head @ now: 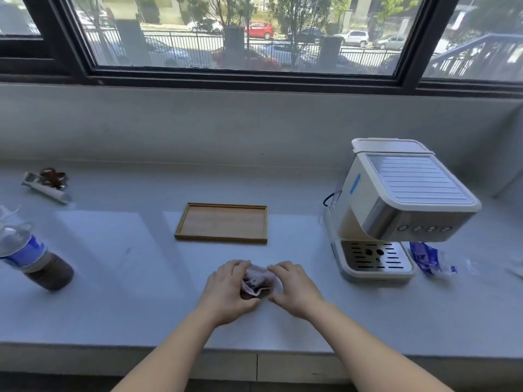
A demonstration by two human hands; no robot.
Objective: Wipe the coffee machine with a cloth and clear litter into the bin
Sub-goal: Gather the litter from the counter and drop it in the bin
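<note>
A crumpled pale pink cloth (258, 280) lies on the grey counter near its front edge. My left hand (227, 290) and my right hand (294, 288) press on it from either side, fingers curled onto its folds. The cream and steel coffee machine (396, 205) stands to the right, about an arm's reach from the cloth. A crumpled blue and clear wrapper (427, 257) lies just right of the machine's drip tray. A brown wrapper with a white tube-shaped scrap (48, 183) lies at the far left. No bin is in view.
An empty wooden tray (222, 223) sits on the counter behind the cloth. A plastic bottle with a blue label and dark liquid (34, 260) stands at the left. The counter (127, 292) runs under a wide window, with a wall behind it.
</note>
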